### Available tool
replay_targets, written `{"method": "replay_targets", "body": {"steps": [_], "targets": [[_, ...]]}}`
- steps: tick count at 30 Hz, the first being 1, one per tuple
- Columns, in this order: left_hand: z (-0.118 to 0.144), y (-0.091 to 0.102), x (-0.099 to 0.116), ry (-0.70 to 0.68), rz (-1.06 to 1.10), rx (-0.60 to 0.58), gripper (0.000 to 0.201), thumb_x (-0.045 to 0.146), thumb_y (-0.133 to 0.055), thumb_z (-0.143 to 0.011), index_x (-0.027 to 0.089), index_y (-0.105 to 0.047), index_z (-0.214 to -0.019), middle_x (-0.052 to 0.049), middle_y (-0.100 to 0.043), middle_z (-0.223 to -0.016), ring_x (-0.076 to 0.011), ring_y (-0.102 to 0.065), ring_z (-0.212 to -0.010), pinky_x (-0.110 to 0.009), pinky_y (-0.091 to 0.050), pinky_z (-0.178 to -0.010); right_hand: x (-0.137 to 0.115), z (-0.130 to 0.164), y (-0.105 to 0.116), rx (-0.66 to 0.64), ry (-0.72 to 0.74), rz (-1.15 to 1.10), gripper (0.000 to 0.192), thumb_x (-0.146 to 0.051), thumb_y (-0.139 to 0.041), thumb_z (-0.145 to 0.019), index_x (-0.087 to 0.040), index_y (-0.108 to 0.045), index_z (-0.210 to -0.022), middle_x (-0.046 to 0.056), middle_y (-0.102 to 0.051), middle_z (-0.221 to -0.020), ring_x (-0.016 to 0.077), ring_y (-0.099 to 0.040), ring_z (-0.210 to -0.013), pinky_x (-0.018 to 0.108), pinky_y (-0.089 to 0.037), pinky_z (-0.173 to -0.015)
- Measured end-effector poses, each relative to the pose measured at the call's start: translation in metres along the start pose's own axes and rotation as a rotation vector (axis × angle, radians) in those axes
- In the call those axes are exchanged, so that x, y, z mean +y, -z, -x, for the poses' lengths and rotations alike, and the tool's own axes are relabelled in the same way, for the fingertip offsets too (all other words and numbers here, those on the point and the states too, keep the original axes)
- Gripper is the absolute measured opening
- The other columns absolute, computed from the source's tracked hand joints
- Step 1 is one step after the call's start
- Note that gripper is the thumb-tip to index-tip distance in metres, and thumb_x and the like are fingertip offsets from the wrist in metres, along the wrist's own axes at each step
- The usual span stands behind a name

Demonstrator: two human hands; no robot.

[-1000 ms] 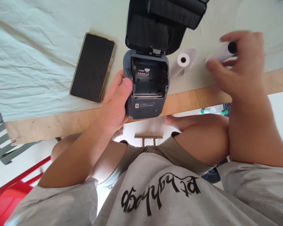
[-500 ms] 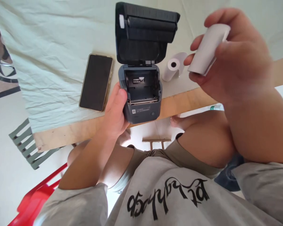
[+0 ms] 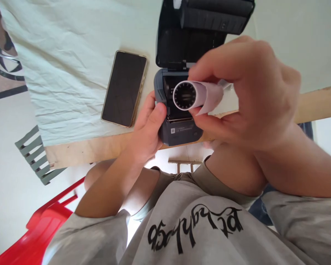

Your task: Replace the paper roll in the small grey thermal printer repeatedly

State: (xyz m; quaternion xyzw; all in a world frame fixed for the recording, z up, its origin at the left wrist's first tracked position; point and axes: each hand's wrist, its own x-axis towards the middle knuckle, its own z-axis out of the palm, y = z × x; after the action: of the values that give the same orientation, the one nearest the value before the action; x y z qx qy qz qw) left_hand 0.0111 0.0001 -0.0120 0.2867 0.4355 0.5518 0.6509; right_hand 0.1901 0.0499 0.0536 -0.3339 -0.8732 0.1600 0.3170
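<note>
A small dark grey printer (image 3: pixel 179 130) stands at the table's near edge with its lid (image 3: pixel 201 33) swung up and its paper bay exposed. My left hand (image 3: pixel 149 129) grips the printer's left side, thumb on its top corner. A white paper roll (image 3: pixel 197 95) with a dark core is pinched in my right hand (image 3: pixel 245 92). The roll hangs just above the open bay, its round end facing me and a loose flap of paper at its lower right. My right hand hides the table behind it.
A black phone (image 3: pixel 124 88) lies face up on the pale green cloth (image 3: pixel 66 73), left of the printer. The wooden table edge (image 3: pixel 82 151) runs below it. A grey slatted chair (image 3: pixel 34 154) and a red chair (image 3: pixel 44 228) stand at the lower left.
My right hand has carried the paper roll from the right side of the table over to the printer's open bay. The second roll on the table is now hidden. My left hand stays on the printer.
</note>
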Motion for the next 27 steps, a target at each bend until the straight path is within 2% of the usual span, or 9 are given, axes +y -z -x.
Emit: {"method": "replay_targets", "body": {"steps": [3, 6, 10, 14, 17, 20, 22, 24, 27], "targets": [[0.001, 0.001, 0.001, 0.000, 0.003, -0.038, 0.049, 0.059, -0.074, -0.091, 0.025, -0.067, -0.126, -0.003, -0.075, -0.115, -0.0226, -0.070, -0.125, -0.035, -0.058, -0.111, 0.001, 0.002, -0.001, 0.033, -0.041, 0.069, 0.040, -0.004, -0.061, -0.080, -0.025, -0.053, -0.113, -0.007, -0.075, -0.114, 0.0107, -0.071, -0.099, 0.030, -0.044, -0.072], [0.001, -0.001, 0.000, 0.007, 0.028, -0.051, 0.043, 0.055, -0.070, -0.095, 0.025, -0.066, -0.126, -0.003, -0.075, -0.119, -0.0219, -0.067, -0.131, -0.034, -0.054, -0.116, 0.004, -0.001, -0.006, 0.033, -0.119, 0.149, 0.025, -0.006, -0.055, -0.083, -0.023, -0.055, -0.100, -0.002, -0.072, -0.104, 0.0152, -0.073, -0.099, 0.031, -0.047, -0.073], [0.000, -0.005, -0.001, -0.017, 0.082, -0.020, 0.036, 0.052, -0.068, -0.097, 0.024, -0.066, -0.120, -0.002, -0.073, -0.122, -0.0211, -0.068, -0.129, -0.034, -0.052, -0.118, 0.006, -0.005, -0.011, 0.018, -0.133, 0.175, 0.017, -0.007, -0.052, -0.083, -0.021, -0.056, -0.091, 0.000, -0.072, -0.103, 0.0174, -0.073, -0.105, 0.032, -0.052, -0.081], [0.002, -0.005, -0.001, -0.044, 0.075, -0.041, 0.037, 0.054, -0.070, -0.095, 0.025, -0.064, -0.118, -0.002, -0.072, -0.120, -0.0219, -0.068, -0.129, -0.035, -0.054, -0.116, 0.010, -0.002, -0.015, 0.044, -0.072, 0.201, 0.019, -0.008, -0.053, -0.084, -0.022, -0.060, -0.094, -0.001, -0.075, -0.108, 0.0189, -0.074, -0.103, 0.034, -0.051, -0.078], [0.004, -0.005, -0.001, -0.028, 0.022, -0.026, 0.040, 0.059, -0.070, -0.093, 0.028, -0.064, -0.118, -0.002, -0.073, -0.115, -0.0248, -0.066, -0.132, -0.037, -0.057, -0.110, 0.015, 0.002, -0.018, 0.049, -0.009, 0.211, 0.014, -0.013, -0.053, -0.089, -0.022, -0.063, -0.091, -0.002, -0.076, -0.115, 0.0198, -0.073, -0.104, 0.036, -0.052, -0.082], [0.005, -0.004, -0.001, -0.044, -0.012, -0.014, 0.038, 0.058, -0.067, -0.094, 0.029, -0.066, -0.118, -0.002, -0.073, -0.117, -0.0251, -0.067, -0.130, -0.037, -0.059, -0.107, 0.018, 0.005, -0.019, 0.118, 0.046, 0.213, 0.014, -0.018, -0.054, -0.092, -0.023, -0.065, -0.085, 0.000, -0.075, -0.104, 0.0173, -0.067, -0.094, 0.035, -0.050, -0.083], [0.004, -0.001, -0.003, -0.086, -0.014, -0.061, 0.034, 0.055, -0.062, -0.098, 0.029, -0.067, -0.120, -0.003, -0.073, -0.118, -0.0237, -0.068, -0.126, -0.036, -0.060, -0.105, 0.016, 0.008, -0.017, 0.132, 0.105, 0.216, 0.011, -0.020, -0.056, -0.091, -0.023, -0.064, -0.084, 0.001, -0.072, -0.096, 0.0162, -0.062, -0.087, 0.035, -0.046, -0.079], [0.002, 0.002, -0.006, -0.136, -0.019, -0.136, 0.038, 0.054, -0.058, -0.099, 0.030, -0.066, -0.127, -0.004, -0.073, -0.119, -0.0234, -0.069, -0.122, -0.036, -0.061, -0.101, 0.013, 0.012, -0.016, 0.111, 0.183, 0.208, 0.008, -0.018, -0.059, -0.089, -0.023, -0.062, -0.083, 0.001, -0.068, -0.088, 0.0160, -0.055, -0.082, 0.035, -0.039, -0.074], [0.000, 0.007, -0.011, -0.211, -0.047, -0.199, 0.047, 0.056, -0.068, -0.093, 0.037, -0.061, -0.135, -0.001, -0.068, -0.134, -0.0224, -0.067, -0.124, -0.034, -0.062, -0.100, 0.008, 0.019, -0.015, 0.052, 0.269, 0.193, 0.010, -0.018, -0.064, -0.088, -0.023, -0.059, -0.081, -0.001, -0.067, -0.083, 0.0162, -0.052, -0.081, 0.035, -0.035, -0.073]]}}
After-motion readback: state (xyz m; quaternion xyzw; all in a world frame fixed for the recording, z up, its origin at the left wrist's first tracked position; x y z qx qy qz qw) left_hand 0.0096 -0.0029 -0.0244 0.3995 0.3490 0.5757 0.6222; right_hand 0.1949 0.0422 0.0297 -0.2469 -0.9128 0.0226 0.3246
